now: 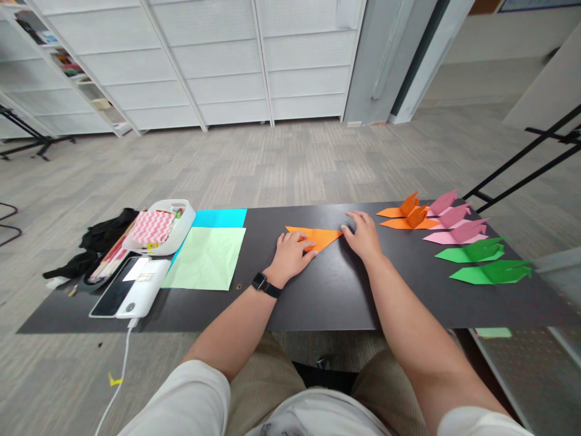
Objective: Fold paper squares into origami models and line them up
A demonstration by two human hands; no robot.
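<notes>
An orange sheet of origami paper (325, 237), folded into a triangle, lies flat on the dark table with its long edge away from me. My left hand (294, 254) rests over its left part, fingers spread and lying on the paper; it covers some of the lower left edge. At the triangle's right tip is my right hand (363, 235), thumb and fingers apart, the thumb touching or very close to the corner. Neither hand is closed around anything. A black watch (265, 283) is on my left wrist.
Folded paper cranes stand at right: orange (411, 213), pink (458, 223), green (492, 272). Left are light green paper (206, 260), blue paper (222, 218), a white box (181, 233), a phone (117, 287) and a cabled white power bank (144, 290). A small ring (238, 286) lies nearby.
</notes>
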